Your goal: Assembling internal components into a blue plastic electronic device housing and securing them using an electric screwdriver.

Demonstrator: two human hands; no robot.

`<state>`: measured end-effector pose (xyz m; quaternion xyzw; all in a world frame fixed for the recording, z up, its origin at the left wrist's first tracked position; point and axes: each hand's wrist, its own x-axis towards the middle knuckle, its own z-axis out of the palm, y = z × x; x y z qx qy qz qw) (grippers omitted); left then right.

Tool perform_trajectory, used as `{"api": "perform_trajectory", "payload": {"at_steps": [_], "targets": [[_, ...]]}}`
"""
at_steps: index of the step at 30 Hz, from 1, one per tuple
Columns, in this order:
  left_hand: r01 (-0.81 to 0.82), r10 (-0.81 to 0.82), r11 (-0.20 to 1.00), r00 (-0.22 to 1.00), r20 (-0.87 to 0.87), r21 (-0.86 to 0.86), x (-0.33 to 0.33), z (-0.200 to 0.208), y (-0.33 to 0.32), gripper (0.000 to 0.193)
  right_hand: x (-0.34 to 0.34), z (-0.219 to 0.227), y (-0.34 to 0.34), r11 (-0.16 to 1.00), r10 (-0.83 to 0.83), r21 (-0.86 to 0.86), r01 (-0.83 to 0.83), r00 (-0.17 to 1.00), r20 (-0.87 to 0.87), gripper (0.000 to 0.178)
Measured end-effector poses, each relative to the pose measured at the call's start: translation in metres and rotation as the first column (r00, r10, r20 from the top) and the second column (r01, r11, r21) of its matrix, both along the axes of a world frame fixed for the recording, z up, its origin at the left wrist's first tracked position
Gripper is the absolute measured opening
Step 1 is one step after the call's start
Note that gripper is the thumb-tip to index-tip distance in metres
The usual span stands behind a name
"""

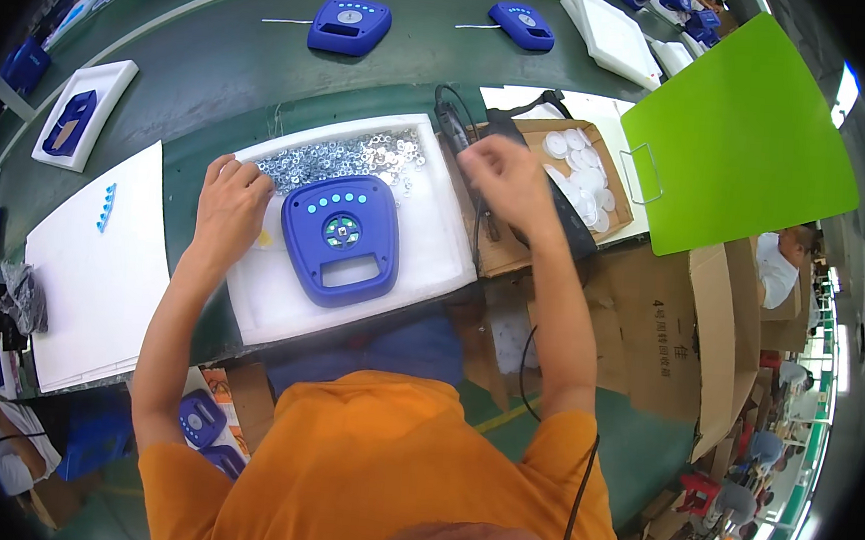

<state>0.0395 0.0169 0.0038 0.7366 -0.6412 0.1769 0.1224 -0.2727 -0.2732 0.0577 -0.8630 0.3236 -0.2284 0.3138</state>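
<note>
A blue plastic housing point(387, 202) lies face up in a white foam tray point(433, 260), with light-blue buttons in an arc, a round recess with green parts and a rectangular opening. Behind it spreads a heap of small metal nuts point(304, 164). At the tray's left edge, beside the nuts, my left hand point(230, 204) has its fingers pinched together; whatever is in them is too small to make out. My right hand point(511, 180) is right of the tray, its slightly blurred fingers curled at a dark power screwdriver point(451, 124). Whether they grip it cannot be told.
A cardboard box of white discs point(589, 186) stands right of a black case point(567, 214). Beyond it rises a green board point(742, 141). Further blue housings point(349, 25) lie on the green belt point(228, 45). A white board point(101, 277) is at left.
</note>
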Motion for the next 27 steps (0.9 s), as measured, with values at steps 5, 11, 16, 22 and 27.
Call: {"api": "perform_trajectory", "payload": {"at_steps": [5, 11, 16, 22, 27], "targets": [[-0.024, -0.099, 0.95, 0.922, -0.374, -0.31, -0.014, 0.019, -0.015, 0.007, -0.035, -0.034, -0.119, 0.828, -0.354, -0.512, 0.23, 0.922, -0.158, 0.028], [-0.111, -0.218, 0.896, 0.735, -0.642, -0.43, -0.027, 0.009, -0.031, 0.008, -0.066, -0.067, -0.175, 0.714, -0.485, -0.689, 0.124, 0.797, -0.359, 0.027], [-0.128, -0.204, 0.906, 0.701, -0.683, -0.403, -0.025, -0.006, -0.017, 0.008, -0.062, -0.068, -0.174, 0.747, -0.462, -0.661, -0.064, 0.666, -0.586, 0.021], [-0.139, -0.25, 0.905, 0.59, -0.768, -0.402, -0.026, -0.002, -0.014, 0.007, -0.067, -0.048, -0.151, 0.712, -0.385, -0.7, -0.045, 0.81, -0.443, 0.015], [-0.078, -0.374, 0.877, 0.508, -0.776, -0.474, -0.038, 0.003, -0.016, 0.007, -0.017, 0.008, -0.013, 0.917, 0.066, -0.389, -0.089, 0.995, -0.072, 0.013]]}}
